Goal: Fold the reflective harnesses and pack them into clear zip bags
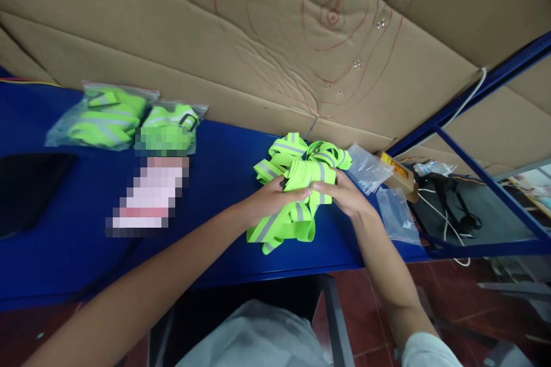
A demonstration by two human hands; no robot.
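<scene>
Between my two hands is a folded bundle of neon yellow-green reflective strap [321, 172] with grey stripes. My left hand [275, 198] grips its left side, thumb lying across the front. On the other side my right hand [342, 192] holds the bundle, its thumb pressed near the left one. Some fingers of both hands are hidden behind the folds. More of the same strap lies in loose loops on the blue table [224, 183], behind and below the bundle.
Two clear bags of neon strap [107, 117] lie at the back left. Near them are a blurred-out phone-shaped item [150, 192] and a dark object [34, 189]. To the right lie clear plastic bags [396, 215], a small cardboard box [398, 175] and a blue frame bar [486, 175]. Cardboard [172, 28] lines the back.
</scene>
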